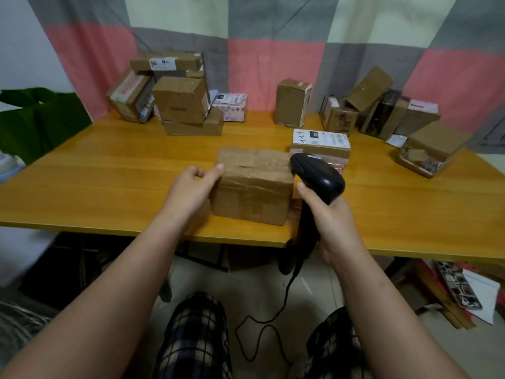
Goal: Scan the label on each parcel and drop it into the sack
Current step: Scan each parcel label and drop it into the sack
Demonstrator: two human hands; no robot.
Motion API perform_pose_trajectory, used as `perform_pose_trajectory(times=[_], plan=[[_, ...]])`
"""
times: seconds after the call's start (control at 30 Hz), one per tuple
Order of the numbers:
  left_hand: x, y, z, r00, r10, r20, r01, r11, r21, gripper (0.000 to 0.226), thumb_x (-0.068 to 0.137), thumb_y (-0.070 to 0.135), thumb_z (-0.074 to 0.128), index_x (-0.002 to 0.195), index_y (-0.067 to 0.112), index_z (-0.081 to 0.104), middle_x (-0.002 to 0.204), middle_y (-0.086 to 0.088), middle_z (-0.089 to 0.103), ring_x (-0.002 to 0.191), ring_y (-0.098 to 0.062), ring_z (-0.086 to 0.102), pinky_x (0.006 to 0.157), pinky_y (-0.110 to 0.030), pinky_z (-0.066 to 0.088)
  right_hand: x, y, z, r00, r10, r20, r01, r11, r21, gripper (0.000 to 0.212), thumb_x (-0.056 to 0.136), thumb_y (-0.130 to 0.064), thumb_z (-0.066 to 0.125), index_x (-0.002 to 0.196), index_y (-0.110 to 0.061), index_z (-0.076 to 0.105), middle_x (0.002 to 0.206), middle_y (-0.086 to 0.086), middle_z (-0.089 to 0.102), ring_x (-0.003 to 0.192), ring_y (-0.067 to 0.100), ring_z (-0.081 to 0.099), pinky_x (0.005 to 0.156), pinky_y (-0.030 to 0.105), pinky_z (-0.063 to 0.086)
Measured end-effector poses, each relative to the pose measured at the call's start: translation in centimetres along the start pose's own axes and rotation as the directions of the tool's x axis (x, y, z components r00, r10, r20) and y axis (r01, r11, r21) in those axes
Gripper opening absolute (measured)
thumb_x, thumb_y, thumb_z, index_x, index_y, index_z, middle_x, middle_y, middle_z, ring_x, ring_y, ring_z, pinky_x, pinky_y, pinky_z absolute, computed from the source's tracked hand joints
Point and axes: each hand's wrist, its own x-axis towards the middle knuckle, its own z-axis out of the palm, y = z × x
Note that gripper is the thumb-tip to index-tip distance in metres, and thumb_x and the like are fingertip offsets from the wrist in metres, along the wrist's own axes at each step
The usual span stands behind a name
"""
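Note:
A brown cardboard parcel [252,184] sits near the front edge of the wooden table [109,170]. My left hand [195,187] holds its left side, thumb on the top edge. My right hand [328,214] grips the handle of a black barcode scanner [318,177], whose head is at the parcel's right top corner. Its cable [262,324] hangs down to the floor. No label shows on the parcel's visible faces. Just behind the scanner lies a parcel with a white label [321,144]. A woven sack [19,324] shows at the lower left edge.
Piled parcels stand at the back left [175,97] and back right [382,110], with one upright box [292,102] between them. A parcel [429,149] lies at the right edge. A checked curtain hangs behind. Green fabric [38,119] lies to the left. Clutter sits under the table at right.

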Motion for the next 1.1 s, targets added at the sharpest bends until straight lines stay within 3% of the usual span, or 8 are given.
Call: perform_pose_trajectory(times=[0.13,0.23,0.33,0.43,0.53,0.77,0.93,1.1], plan=[[-0.4,-0.1,-0.1,0.985,0.138,0.1,-0.117,0.975,-0.191,0.044,0.092,0.014,0.06,0.131,0.024,0.045,0.098,0.004,0.065,0.086,0.0,0.06,0.069,-0.014,0.045,0.0,-0.1,0.6,0.998,0.055,0.011,-0.056,0.988,0.146,0.028,0.084,-0.031,0.071,0.112,-0.029,0.066,0.109,-0.004,0.071,0.111,0.019,0.063,0.095,0.04,0.049],[-0.5,-1.4,0.4,0.978,0.152,0.145,-0.111,0.96,-0.259,0.057,0.09,-0.002,0.056,0.137,0.026,0.04,0.102,0.01,0.064,0.088,0.006,0.062,0.073,-0.013,0.05,-0.3,0.0,0.9,0.999,0.05,-0.009,-0.047,0.981,0.187,0.03,0.083,-0.032,0.071,0.113,-0.031,0.065,0.111,-0.008,0.069,0.112,0.015,0.06,0.097,0.038,0.047],[-1.1,-1.8,1.1,0.995,0.072,0.068,-0.05,0.958,-0.281,0.038,0.095,0.008,0.052,0.129,0.023,0.051,0.114,0.001,0.065,0.101,-0.007,0.063,0.087,-0.026,0.051,-0.8,0.4,0.8,0.998,-0.019,-0.065,0.028,0.989,0.142,0.02,0.085,-0.026,0.07,0.102,-0.035,0.065,0.106,-0.012,0.07,0.107,0.009,0.061,0.093,0.032,0.048],[-1.3,-1.2,1.3,0.998,-0.008,0.061,0.03,0.93,-0.367,0.019,0.099,0.027,0.045,0.115,0.021,0.056,0.107,0.003,0.064,0.095,-0.008,0.061,0.075,-0.025,0.048,-1.2,0.5,0.6,0.992,-0.064,-0.113,0.079,0.988,0.133,0.021,0.086,-0.023,0.069,0.101,-0.037,0.063,0.109,-0.011,0.069,0.107,0.006,0.061,0.094,0.032,0.049],[-1.1,-1.0,1.7,0.995,0.039,0.094,-0.014,0.967,-0.254,0.028,0.095,0.048,0.049,0.106,0.024,0.059,0.102,0.008,0.064,0.095,-0.008,0.06,0.082,-0.03,0.049,-1.1,0.4,0.3,0.99,-0.072,-0.124,0.087,0.989,0.123,0.023,0.087,-0.022,0.068,0.107,-0.033,0.063,0.11,-0.008,0.069,0.105,0.006,0.062,0.092,0.03,0.051],[-0.1,-1.2,2.4,0.997,0.073,0.022,-0.064,0.957,-0.281,0.02,0.093,0.035,0.058,0.112,0.026,0.056,0.12,-0.003,0.06,0.094,-0.008,0.057,0.082,-0.027,0.049,-0.8,0.0,0.1,0.995,-0.088,-0.057,0.09,0.995,0.044,0.021,0.087,-0.025,0.068,0.105,-0.035,0.062,0.106,-0.011,0.068,0.1,0.002,0.062,0.079,0.022,0.049],[0.6,0.0,1.6,0.981,0.148,0.126,-0.103,0.945,-0.312,0.062,0.066,0.064,0.072,0.12,0.054,0.043,0.139,0.001,0.041,0.12,-0.018,0.049,0.097,-0.036,0.048,-1.2,0.7,1.3,0.994,-0.073,0.077,0.075,0.997,-0.031,0.023,0.086,-0.028,0.069,0.108,-0.034,0.064,0.109,-0.012,0.068,0.106,0.002,0.06,0.084,0.023,0.048],[2.9,2.5,0.4,0.933,0.358,-0.022,-0.358,0.928,-0.106,0.066,0.08,0.017,0.074,0.133,0.03,0.036,0.133,-0.004,0.025,0.121,-0.015,0.034,0.1,-0.019,0.032,-1.2,1.1,3.0,0.986,-0.072,0.148,0.092,0.987,-0.134,0.026,0.086,-0.029,0.07,0.111,-0.023,0.066,0.1,0.004,0.072,0.096,0.023,0.067,0.083,0.04,0.056]])
